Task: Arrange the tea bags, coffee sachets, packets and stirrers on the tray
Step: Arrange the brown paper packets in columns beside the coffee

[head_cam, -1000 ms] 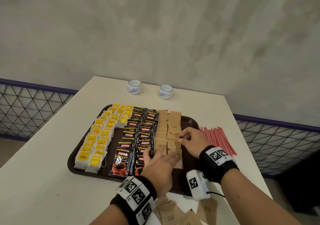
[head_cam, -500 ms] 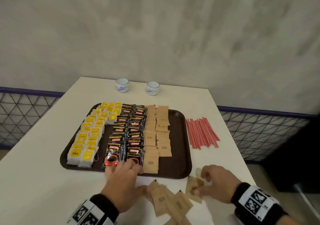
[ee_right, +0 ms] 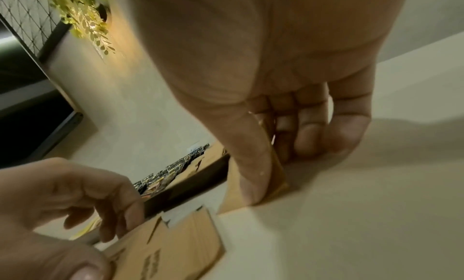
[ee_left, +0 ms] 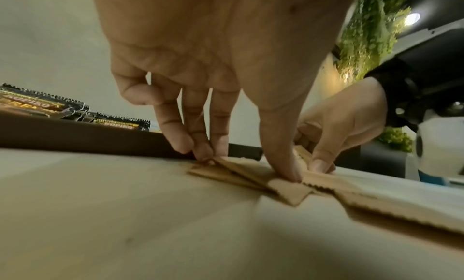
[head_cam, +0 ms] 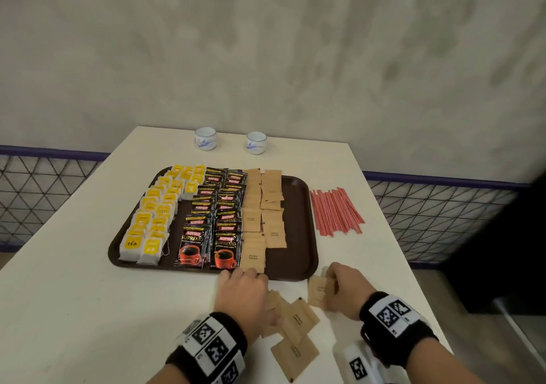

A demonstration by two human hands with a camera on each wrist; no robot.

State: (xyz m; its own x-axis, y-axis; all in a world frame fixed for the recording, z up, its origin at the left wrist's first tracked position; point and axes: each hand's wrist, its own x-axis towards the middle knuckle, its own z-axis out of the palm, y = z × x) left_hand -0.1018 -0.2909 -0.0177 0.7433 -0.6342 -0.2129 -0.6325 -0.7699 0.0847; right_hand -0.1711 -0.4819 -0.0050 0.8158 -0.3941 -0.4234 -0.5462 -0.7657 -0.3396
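A brown tray (head_cam: 295, 206) holds yellow tea bags (head_cam: 153, 215) on the left, black Kopiko coffee sachets (head_cam: 218, 212) in the middle and brown sugar packets (head_cam: 260, 215) to their right. Red stirrers (head_cam: 335, 212) lie on the table right of the tray. Several loose sugar packets (head_cam: 298, 318) lie in front of the tray. My left hand (ee_left: 244, 164) pinches one of them (ee_left: 288, 191) flat against the table between thumb and fingers. My right hand (head_cam: 332, 287) pinches another packet (head_cam: 317, 293), tipped up on its edge (ee_right: 229, 195).
Two small white cups (head_cam: 205, 138) (head_cam: 256, 142) stand at the far end of the white table. The table's right edge runs close to my right wrist. A wire-mesh railing lies beyond both sides. The tray's right strip is bare.
Both hands have left the tray and come down to the loose packets in front of it. The right hand has taken hold of one packet; the left has slid right onto the pile.
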